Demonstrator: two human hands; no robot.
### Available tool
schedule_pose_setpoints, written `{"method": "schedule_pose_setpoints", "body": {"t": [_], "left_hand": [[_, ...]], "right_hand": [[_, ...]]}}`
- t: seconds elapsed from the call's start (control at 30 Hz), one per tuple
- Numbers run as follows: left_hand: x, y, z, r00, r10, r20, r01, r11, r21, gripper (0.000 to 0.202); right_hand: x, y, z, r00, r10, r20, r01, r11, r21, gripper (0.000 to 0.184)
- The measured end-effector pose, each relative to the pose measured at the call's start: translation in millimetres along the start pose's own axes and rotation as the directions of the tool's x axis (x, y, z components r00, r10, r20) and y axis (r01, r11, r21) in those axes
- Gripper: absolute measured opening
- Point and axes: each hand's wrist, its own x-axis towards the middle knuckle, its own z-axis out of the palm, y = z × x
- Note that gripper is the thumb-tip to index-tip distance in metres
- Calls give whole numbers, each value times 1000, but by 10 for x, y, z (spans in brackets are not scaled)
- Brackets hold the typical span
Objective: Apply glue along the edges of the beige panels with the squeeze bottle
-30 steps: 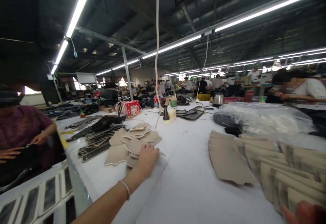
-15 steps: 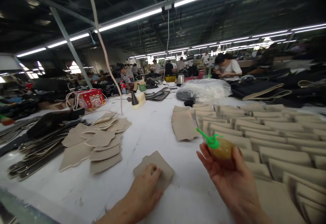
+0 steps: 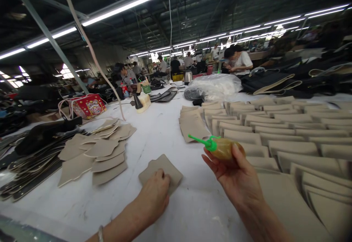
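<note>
My right hand (image 3: 236, 179) is closed around a squeeze bottle (image 3: 227, 149) with amber contents, probably glue, and a green nozzle. The bottle is held up off the table, lying nearly level with its nozzle pointing left. My left hand (image 3: 155, 189), fingers curled together, presses on a beige fabric-like piece (image 3: 164, 163) lying flat on the white table (image 3: 154, 132). Its fingertips are partly hidden. Left of that hand lies a loose pile of similar beige pieces (image 3: 107, 150). Rows of folded beige pieces (image 3: 288, 146) overlap one another on the right, behind and beside my right hand.
Dark strap-like parts (image 3: 33, 168) are stacked at the far left. Behind them stands a red patterned bag (image 3: 89, 106). A cream block with a black cone (image 3: 141, 102) and a clear plastic bag (image 3: 214, 88) are farther back. A cord (image 3: 93, 53) hangs down to the table. Co-workers sit beyond.
The bottle has tipped from slanting to nearly level and shifted left with my right hand. My left hand still presses on the beige piece. The whole view has turned slightly to the right.
</note>
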Motion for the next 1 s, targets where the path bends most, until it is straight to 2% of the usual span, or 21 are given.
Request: {"method": "schedule_pose_setpoints", "body": {"t": [0.3,0.43,0.53,0.6,0.73,0.8,0.87,0.93,1.0], "left_hand": [[7,33,33,1000,7,8,-8,996,89,36],[99,65,87,999,-2,-39,8,986,164,29],[157,44,61,998,-13,-63,26,978,207,32],[160,-17,4,998,17,-68,-4,982,187,37],[108,-191,-109,985,136,-106,-134,991,26,47],[93,-254,-122,987,103,-120,-105,994,-12,52],[104,-291,-101,992,40,-120,-42,999,-18,54],[136,-313,-62,993,14,-115,-18,999,-35,53],[170,-335,-22,993,44,-112,-55,994,-90,52]], "right_hand": [[-10,10,1,1000,10,4,-10,1000,-27,14],[-2,14,-14,1000,10,13,-10,999,-48,16],[-1,22,-11,1000,2,15,-1,996,-92,19],[-4,28,-1,1000,-14,28,18,988,-152,20],[-39,15,24,998,-5,67,23,961,-276,24],[-85,-8,34,996,-13,90,47,920,-389,32],[-148,-30,39,992,-48,117,104,837,-538,42],[-215,-34,40,984,-74,159,162,727,-667,50],[-269,-6,31,972,-91,218,229,584,-779,54]]}}
